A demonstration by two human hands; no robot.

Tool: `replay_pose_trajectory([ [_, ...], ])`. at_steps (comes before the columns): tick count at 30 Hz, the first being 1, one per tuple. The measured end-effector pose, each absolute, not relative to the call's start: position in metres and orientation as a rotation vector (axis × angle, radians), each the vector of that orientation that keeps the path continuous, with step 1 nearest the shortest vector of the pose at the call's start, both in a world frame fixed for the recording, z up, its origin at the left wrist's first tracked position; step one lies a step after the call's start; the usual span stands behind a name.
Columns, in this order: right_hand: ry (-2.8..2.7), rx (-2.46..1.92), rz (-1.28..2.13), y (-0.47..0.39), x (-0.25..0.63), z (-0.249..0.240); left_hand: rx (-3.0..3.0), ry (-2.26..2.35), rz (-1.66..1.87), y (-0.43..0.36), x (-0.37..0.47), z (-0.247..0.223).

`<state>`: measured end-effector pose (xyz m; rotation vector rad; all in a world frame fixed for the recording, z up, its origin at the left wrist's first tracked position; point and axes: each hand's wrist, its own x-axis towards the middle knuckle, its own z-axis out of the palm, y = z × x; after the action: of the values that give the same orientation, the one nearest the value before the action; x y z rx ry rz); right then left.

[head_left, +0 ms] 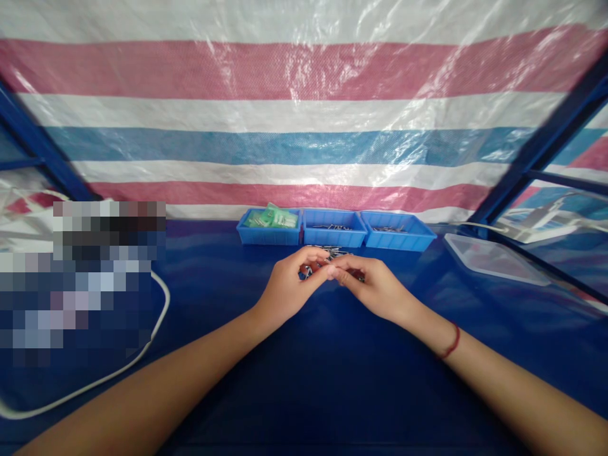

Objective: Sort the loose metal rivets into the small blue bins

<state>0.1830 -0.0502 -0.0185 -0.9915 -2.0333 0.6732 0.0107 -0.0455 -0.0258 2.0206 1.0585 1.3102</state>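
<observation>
At twelve o'clock we see a wrinkled, woven plastic tarpaulin (304,145) striped white, red and blue, its folds glinting with light. A blue frame post (52,155) slants at ten o'clock, its counterpart (536,149) at two. Toward six, our dark blue surface (304,392) spreads out.

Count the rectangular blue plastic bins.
3, in one row: left rectangular blue plastic bin, holding green packets; middle bin, right bin, both holding slender metallic pieces. Pixelation could hide others.

Single head-worn camera, facing forward and down, blue tabletop (327,373) near, striped sheet (285,69) beyond
</observation>
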Motion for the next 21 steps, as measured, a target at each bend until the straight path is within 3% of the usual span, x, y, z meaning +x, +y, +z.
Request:
replay_pose_trajectory([
  [13,-1.943,-1.015,0.727,-0.0479,0.1785,-0.0209,2.027,1.036,1.337,-0.0459,0.0083,-0.0243],
  [21,-1.777,-1.077,0.476,-0.0520,0.1801,-0.0122,2.065,1.078,1.346,-0.0417,0.0076,-0.0277],
])
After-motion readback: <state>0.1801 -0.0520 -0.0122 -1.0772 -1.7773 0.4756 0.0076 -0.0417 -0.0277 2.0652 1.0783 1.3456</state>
